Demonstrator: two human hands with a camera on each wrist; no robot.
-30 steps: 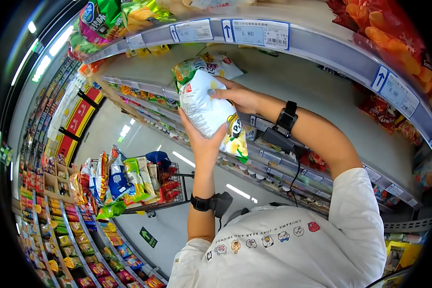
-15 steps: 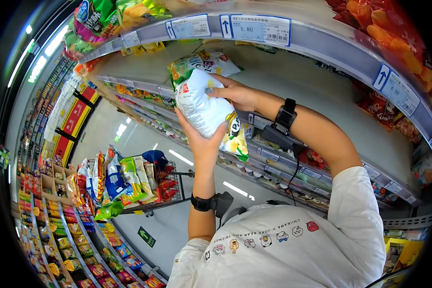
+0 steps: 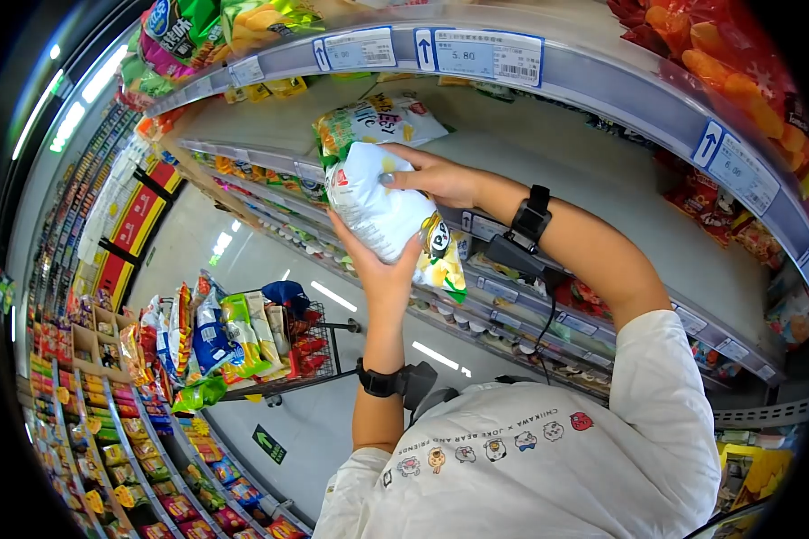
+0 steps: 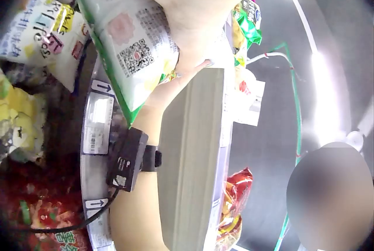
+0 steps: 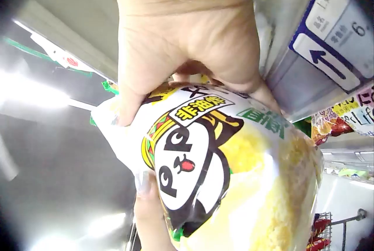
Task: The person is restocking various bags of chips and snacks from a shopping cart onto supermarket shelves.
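Both hands hold a white snack bag (image 3: 377, 211) in front of the shelf in the head view. A panda cartoon and yellow snack pieces show on its lower right side. My left hand (image 3: 382, 274) grips the bag from below, thumb on the near face. From the upper right my right hand (image 3: 440, 178) holds it, grey-nailed thumb pressed on the white film; its other fingers are mostly behind the bag. The left wrist view shows a QR code on the bag (image 4: 134, 55). In the right wrist view the panda faces the camera on the bag (image 5: 198, 163).
A green and white snack bag (image 3: 377, 121) lies on the shelf (image 3: 548, 171) just behind the hands. Price labels (image 3: 485, 56) line the shelf edge above. A cart (image 3: 333, 355) loaded with snack bags stands in the aisle at left, beside low snack racks (image 3: 166, 458).
The bag's upper end has dipped slightly, uncovering more of the green and white bag behind it. Both hands keep their hold, and the head view has shifted a little.
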